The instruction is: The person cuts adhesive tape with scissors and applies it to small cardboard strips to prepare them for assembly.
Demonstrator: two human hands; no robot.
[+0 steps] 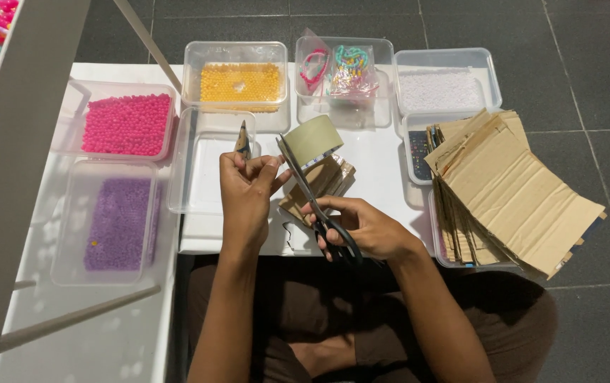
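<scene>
Head view: left hand (247,186) pinching cardboard piece (243,140); right hand (361,228) gripping scissors (315,200)

Cardboard piece (243,140): small, thin, brown, held upright and edge-on above the white table (383,159), over the empty clear tub near the table's middle.
Scissors (315,198): dark handles, long grey blades, open, tips pointing away toward the far edge; handles lie over the table's near edge.
Tape roll (313,139): pale olive, tilted on its side, just behind the blade tips, mid-table.
</scene>
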